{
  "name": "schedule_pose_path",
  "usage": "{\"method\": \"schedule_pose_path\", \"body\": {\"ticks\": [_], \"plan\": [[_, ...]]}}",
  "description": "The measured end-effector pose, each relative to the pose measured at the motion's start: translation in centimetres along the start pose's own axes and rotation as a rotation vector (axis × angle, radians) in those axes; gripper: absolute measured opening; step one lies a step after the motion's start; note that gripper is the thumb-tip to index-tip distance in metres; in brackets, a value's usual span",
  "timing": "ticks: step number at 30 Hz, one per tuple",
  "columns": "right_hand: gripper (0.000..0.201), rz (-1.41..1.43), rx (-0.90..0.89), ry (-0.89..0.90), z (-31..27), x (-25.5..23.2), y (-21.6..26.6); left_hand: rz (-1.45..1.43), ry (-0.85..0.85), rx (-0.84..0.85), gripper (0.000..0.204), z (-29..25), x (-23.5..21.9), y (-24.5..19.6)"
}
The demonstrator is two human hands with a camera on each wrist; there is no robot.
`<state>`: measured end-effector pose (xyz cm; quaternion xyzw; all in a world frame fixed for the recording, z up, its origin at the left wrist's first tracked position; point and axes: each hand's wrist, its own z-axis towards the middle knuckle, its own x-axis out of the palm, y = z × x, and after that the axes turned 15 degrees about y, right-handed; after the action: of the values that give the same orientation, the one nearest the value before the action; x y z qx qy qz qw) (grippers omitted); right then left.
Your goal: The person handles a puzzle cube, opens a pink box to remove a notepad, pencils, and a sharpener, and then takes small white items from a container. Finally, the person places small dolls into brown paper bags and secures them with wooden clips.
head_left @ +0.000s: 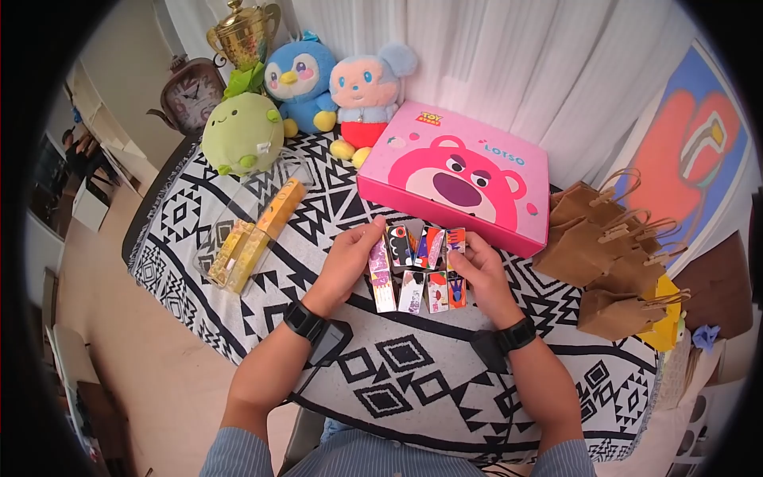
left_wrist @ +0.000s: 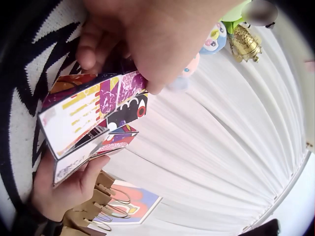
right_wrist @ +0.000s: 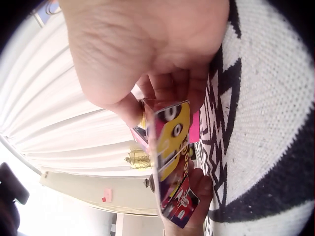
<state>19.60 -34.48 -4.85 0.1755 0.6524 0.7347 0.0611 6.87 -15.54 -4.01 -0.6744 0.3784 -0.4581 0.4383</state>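
A folding picture cube (head_left: 412, 291) is spread out in front of me, its blocks printed with colourful cartoon art and gaps showing between them. My left hand (head_left: 354, 258) grips its left end, with the thumb along the top edge. At the opposite end my right hand (head_left: 485, 274) pinches the block between thumb and fingers. In the left wrist view, white and purple-yellow faces (left_wrist: 81, 115) of the cube stand at angles to one another. Yellow and red printed faces (right_wrist: 174, 130) show below my right hand in the right wrist view.
Beyond the hands lies a pink Lotso box (head_left: 457, 171) on the patterned cloth (head_left: 397, 374). Yellow-orange blocks (head_left: 274, 211) in clear plastic lie left. Plush toys (head_left: 242, 131), a clock (head_left: 193, 94) and a gold trophy (head_left: 242, 36) stand behind; paper bags (head_left: 592, 242) are right.
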Motion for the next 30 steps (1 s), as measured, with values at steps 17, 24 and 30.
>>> {"method": "schedule_pose_path", "body": {"ticks": [17, 24, 30], "plan": [[0.025, -0.342, -0.137, -0.320, -0.3, -0.6, 0.2, 0.437, -0.133, 0.217, 0.029, 0.4, -0.7, 0.7], [0.058, -0.291, -0.107, -0.331, -0.9, -1.3, -0.3, 0.538, 0.171, -0.075, 0.041, -2.4, 1.4, -2.8], [0.072, -0.252, 0.035, -0.164, -0.7, -0.8, -0.4, 0.472, 0.886, -0.289, 0.039, -2.5, -0.5, -2.8]]}}
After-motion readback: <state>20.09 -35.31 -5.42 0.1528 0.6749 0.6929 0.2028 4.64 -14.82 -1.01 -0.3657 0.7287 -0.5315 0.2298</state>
